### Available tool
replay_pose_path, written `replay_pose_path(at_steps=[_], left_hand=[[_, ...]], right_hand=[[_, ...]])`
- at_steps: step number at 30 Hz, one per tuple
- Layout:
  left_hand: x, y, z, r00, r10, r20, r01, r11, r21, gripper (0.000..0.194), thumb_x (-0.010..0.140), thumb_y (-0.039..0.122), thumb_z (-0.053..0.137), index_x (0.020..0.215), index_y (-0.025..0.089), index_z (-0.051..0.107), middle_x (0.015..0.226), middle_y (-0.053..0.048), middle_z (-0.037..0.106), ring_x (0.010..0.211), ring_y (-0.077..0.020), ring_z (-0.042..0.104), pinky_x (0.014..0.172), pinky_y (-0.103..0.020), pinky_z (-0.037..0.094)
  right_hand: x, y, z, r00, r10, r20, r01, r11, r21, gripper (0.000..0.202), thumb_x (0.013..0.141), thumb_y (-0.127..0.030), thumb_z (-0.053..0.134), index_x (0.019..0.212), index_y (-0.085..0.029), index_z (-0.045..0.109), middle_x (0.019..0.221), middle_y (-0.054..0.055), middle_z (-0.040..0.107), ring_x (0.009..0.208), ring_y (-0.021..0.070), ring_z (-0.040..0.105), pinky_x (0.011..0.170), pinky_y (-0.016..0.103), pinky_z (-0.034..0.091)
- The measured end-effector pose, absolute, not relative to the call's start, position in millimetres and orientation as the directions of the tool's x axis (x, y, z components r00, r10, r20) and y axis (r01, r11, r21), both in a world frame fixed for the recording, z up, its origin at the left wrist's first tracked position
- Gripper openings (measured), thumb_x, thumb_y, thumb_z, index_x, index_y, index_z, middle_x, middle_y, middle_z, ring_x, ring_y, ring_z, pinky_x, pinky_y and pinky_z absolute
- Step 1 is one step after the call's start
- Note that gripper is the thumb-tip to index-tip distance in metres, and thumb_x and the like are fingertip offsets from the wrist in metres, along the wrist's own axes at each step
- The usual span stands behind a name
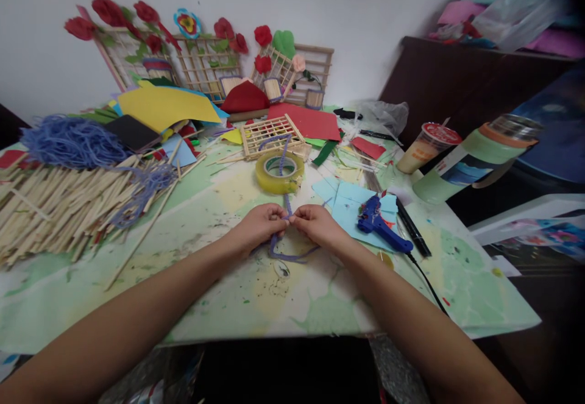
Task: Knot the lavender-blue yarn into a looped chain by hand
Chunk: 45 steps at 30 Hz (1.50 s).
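My left hand (265,224) and my right hand (314,221) meet at the middle of the table, fingertips pinched on a purple yarn braid (287,203). The braid runs up from my fingers over a roll of yellow tape (262,175) to a small wooden stick lattice (256,139). Loose yarn ends (292,259) trail on the table below my fingers. Both hands are closed, with the fingertips nearly touching.
Wooden sticks (55,209) and a purple yarn heap (73,142) lie left. At right are a blue glue gun (384,224), black pens (414,227), a drink cup (427,148) and a bottle (470,160). Paper sheets (169,106) and lattices with paper flowers (208,66) stand behind.
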<state>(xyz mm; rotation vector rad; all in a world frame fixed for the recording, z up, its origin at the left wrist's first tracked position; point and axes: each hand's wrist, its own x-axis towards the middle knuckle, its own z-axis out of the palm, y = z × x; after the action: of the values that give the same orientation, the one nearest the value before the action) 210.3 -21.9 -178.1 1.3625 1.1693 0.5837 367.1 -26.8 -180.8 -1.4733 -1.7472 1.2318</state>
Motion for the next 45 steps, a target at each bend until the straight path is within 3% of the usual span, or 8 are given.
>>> replay_pose_path(at_steps=[8, 16, 21, 24, 29, 32, 37, 45], left_hand=[[207, -32, -163, 0.416, 0.903, 0.108, 0.646, -0.377, 0.664, 0.019, 0.075, 0.033, 0.05, 0.071, 0.017, 0.06, 0.074, -0.003, 0.061, 0.069, -0.0157, 0.053, 0.059, -0.026, 0.037], [216, -59, -163, 0.62, 0.769, 0.154, 0.726, -0.637, 0.259, 0.029, 0.088, 0.026, 0.031, 0.088, 0.016, 0.057, 0.083, -0.007, 0.064, 0.072, -0.0178, 0.057, 0.064, -0.029, 0.04], [216, -68, -168, 0.856, 0.5, 0.131, 0.486, -0.865, 0.123, 0.028, 0.087, 0.023, 0.031, 0.085, 0.016, 0.059, 0.074, -0.006, 0.063, 0.064, -0.0169, 0.057, 0.056, -0.027, 0.04], [215, -77, -165, 0.945, 0.289, 0.15, 0.25, -0.939, 0.236, 0.026, 0.086, 0.027, 0.037, 0.082, 0.019, 0.061, 0.066, -0.005, 0.062, 0.059, -0.0159, 0.055, 0.055, -0.027, 0.04], [213, -62, -159, 0.487, 0.78, 0.393, 0.421, -0.604, 0.677, 0.02, 0.078, 0.028, 0.051, 0.096, 0.021, 0.058, 0.086, -0.005, 0.061, 0.08, -0.0173, 0.057, 0.072, -0.029, 0.044], [215, -42, -163, 0.163, 0.976, 0.144, 0.181, -0.173, 0.968, 0.021, 0.074, 0.024, 0.056, 0.094, 0.018, 0.052, 0.091, -0.004, 0.058, 0.082, -0.0147, 0.056, 0.074, -0.028, 0.045], [217, -32, -171, 0.383, 0.885, -0.266, -0.179, 0.354, 0.918, 0.022, 0.073, 0.023, 0.058, 0.092, 0.015, 0.049, 0.07, 0.0, 0.055, 0.06, -0.0089, 0.054, 0.062, -0.024, 0.045], [208, -26, -167, 0.458, 0.817, -0.35, -0.071, 0.426, 0.902, 0.017, 0.071, 0.028, 0.062, 0.075, 0.014, 0.052, 0.052, 0.007, 0.04, 0.034, -0.0001, 0.018, 0.035, -0.016, 0.007]], right_hand=[[365, -25, -191, -0.224, 0.959, -0.172, 0.416, -0.065, -0.907, 0.018, 0.074, -0.025, 0.049, 0.058, -0.017, 0.047, 0.043, -0.004, 0.043, 0.039, 0.0064, 0.034, 0.041, 0.02, 0.022], [364, -30, -181, -0.261, 0.927, -0.271, 0.112, -0.25, -0.962, 0.023, 0.071, -0.035, 0.054, 0.059, -0.018, 0.044, 0.041, -0.006, 0.042, 0.033, 0.0049, 0.03, 0.036, 0.019, 0.019], [364, -30, -174, -0.246, 0.931, -0.271, 0.065, -0.263, -0.963, 0.011, 0.063, -0.021, 0.059, 0.066, -0.016, 0.05, 0.051, -0.004, 0.051, 0.04, 0.0052, 0.038, 0.04, 0.018, 0.026], [365, -29, -175, -0.256, 0.929, -0.268, 0.042, -0.267, -0.963, 0.011, 0.064, -0.022, 0.058, 0.07, -0.015, 0.052, 0.053, -0.004, 0.053, 0.039, 0.0043, 0.035, 0.039, 0.018, 0.023], [367, -27, -181, -0.322, 0.921, -0.22, -0.063, -0.253, -0.966, 0.014, 0.063, -0.022, 0.059, 0.074, -0.015, 0.054, 0.055, -0.004, 0.053, 0.039, 0.004, 0.035, 0.038, 0.018, 0.022], [367, -28, -181, -0.369, 0.904, -0.217, -0.096, -0.269, -0.958, 0.015, 0.065, -0.022, 0.058, 0.077, -0.016, 0.054, 0.059, -0.004, 0.054, 0.038, 0.0031, 0.033, 0.037, 0.017, 0.019], [365, -31, -177, -0.426, 0.885, -0.19, -0.102, -0.255, -0.962, 0.012, 0.067, -0.021, 0.056, 0.077, -0.015, 0.053, 0.057, -0.004, 0.054, 0.041, 0.0041, 0.038, 0.039, 0.017, 0.022], [365, -29, -174, -0.335, 0.914, -0.231, 0.027, -0.236, -0.971, 0.012, 0.065, -0.017, 0.054, 0.076, -0.016, 0.05, 0.053, -0.005, 0.052, 0.037, 0.0044, 0.032, 0.039, 0.019, 0.02]])
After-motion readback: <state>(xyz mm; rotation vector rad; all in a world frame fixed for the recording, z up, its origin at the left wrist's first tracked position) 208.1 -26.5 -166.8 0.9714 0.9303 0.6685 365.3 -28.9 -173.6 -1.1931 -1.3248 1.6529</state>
